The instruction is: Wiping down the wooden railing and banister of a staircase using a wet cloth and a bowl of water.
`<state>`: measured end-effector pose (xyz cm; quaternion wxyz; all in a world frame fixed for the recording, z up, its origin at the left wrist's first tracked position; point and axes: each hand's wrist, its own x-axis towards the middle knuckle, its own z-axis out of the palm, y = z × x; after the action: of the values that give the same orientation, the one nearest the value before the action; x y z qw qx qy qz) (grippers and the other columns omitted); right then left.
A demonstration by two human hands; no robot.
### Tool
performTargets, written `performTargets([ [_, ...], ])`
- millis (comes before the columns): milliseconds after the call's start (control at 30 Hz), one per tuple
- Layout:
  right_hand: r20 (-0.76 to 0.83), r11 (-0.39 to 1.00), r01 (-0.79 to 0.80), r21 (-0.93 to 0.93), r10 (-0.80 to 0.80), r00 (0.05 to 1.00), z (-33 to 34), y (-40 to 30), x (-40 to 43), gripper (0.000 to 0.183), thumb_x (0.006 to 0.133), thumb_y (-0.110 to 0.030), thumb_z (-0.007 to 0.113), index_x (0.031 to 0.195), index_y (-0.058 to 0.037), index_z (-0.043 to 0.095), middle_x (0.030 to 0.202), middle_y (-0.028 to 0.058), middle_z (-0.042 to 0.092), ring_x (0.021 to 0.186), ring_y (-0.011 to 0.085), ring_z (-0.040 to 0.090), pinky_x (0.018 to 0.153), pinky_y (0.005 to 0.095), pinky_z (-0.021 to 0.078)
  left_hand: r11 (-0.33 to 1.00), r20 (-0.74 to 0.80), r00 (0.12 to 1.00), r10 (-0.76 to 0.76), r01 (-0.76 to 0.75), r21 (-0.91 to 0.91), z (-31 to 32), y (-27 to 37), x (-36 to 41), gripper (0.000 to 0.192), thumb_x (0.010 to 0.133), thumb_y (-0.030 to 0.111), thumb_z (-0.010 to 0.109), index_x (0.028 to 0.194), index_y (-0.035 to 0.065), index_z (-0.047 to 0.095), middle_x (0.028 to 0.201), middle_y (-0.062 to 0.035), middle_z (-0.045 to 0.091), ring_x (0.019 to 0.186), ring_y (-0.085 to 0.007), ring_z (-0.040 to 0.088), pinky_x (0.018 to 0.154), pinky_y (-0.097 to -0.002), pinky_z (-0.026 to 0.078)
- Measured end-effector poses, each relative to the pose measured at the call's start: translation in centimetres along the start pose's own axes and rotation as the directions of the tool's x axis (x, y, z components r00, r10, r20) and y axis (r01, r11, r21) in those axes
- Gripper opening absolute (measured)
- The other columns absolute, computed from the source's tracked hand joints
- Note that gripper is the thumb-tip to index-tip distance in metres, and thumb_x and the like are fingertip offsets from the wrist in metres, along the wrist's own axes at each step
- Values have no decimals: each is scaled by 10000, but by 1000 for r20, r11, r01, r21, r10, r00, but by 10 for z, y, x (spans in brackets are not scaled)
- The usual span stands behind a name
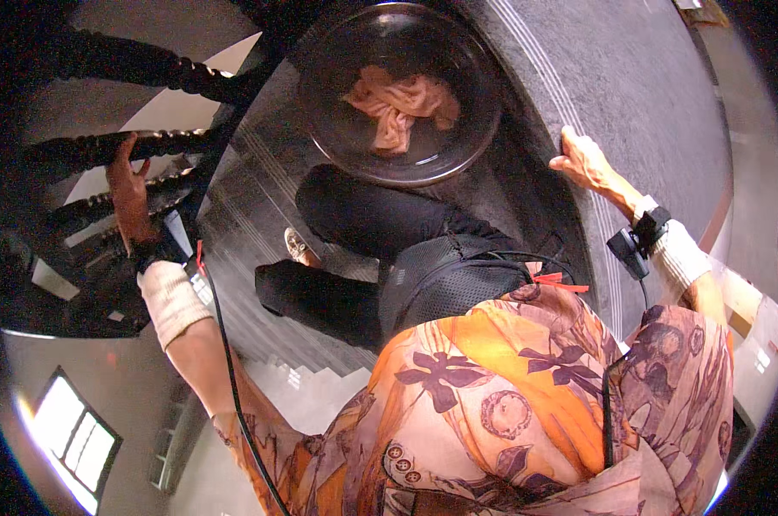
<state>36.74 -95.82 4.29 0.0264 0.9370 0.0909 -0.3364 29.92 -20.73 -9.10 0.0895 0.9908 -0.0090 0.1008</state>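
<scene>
My left hand point(128, 193) is raised at a dark twisted baluster point(163, 140). Its index finger lies against the baluster and its thumb stands apart; the other fingers are hard to see in the shade. On the right, my right hand point(585, 161) rests at the grooved edge of a grey stair step point(647, 109), its fingers curled and partly hidden. Whether anything is inside them cannot be seen. Between the hands, beyond my knees, stands a dark round basin point(318, 138). A crumpled pinkish cloth point(402, 106) lies in it.
Grey steps with grooved edges point(260, 174) run down beneath my legs point(363, 197). More dark twisted balusters point(137, 61) line the left side. A black cable point(224, 335) hangs along my left arm. A bright window point(73, 438) shows at lower left.
</scene>
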Motion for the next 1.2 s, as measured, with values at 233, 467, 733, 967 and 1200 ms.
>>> performTargets([
  [233, -46, 995, 45, 89, -41, 998, -13, -15, -2, 424, 756, -266, 689, 918, 42, 446, 770, 295, 597, 796, 473, 598, 689, 510, 481, 972, 104, 986, -133, 109, 208, -16, 9, -6, 552, 767, 40, 685, 1275, 135, 491, 1235, -120, 560, 1150, -317, 514, 1036, -449, 358],
  [467, -24, 972, 212, -104, -216, 976, -5, -6, 8, 493, 739, -354, 727, 894, 3, 424, 761, 247, 574, 771, 427, 585, 662, 472, 453, -58, 325, 602, -729, 419, -906, -4, 211, 32, 378, 838, 190, 636, 1174, 39, 552, 1085, -114, 592, 974, -199, 580, 772, -379, 507],
  [733, -295, 772, 634, -47, -618, 729, 10, -133, 155, 408, 799, -307, 651, 1027, -37, 446, 812, 197, 596, 850, 385, 588, 700, 464, 464, -48, 493, 808, -323, 506, -861, 26, 354, 38, 554, 835, 314, 640, 1285, 42, 463, 1232, -128, 520, 1065, -248, 542, 789, -358, 501],
  [967, -107, 657, 632, -411, -723, 683, 99, -212, 185, 392, 804, -320, 609, 1105, -89, 514, 987, 236, 570, 923, 366, 580, 744, 446, 483, -143, 708, 626, -325, 708, -692, 37, 354, 8, 607, 856, 423, 603, 1319, 73, 425, 1287, -111, 485, 1128, -280, 498, 826, -413, 505],
  [1200, -139, 374, 438, 817, -610, 780, 63, -166, 191, 177, 785, -134, 612, 928, -31, 638, 867, 90, 655, 809, 206, 629, 743, 321, 509, -311, 747, 611, -261, 680, -664, 59, 394, 27, 783, 856, 639, 439, 1415, 112, 285, 1423, -146, 340, 1291, -350, 324, 957, -537, 361],
])
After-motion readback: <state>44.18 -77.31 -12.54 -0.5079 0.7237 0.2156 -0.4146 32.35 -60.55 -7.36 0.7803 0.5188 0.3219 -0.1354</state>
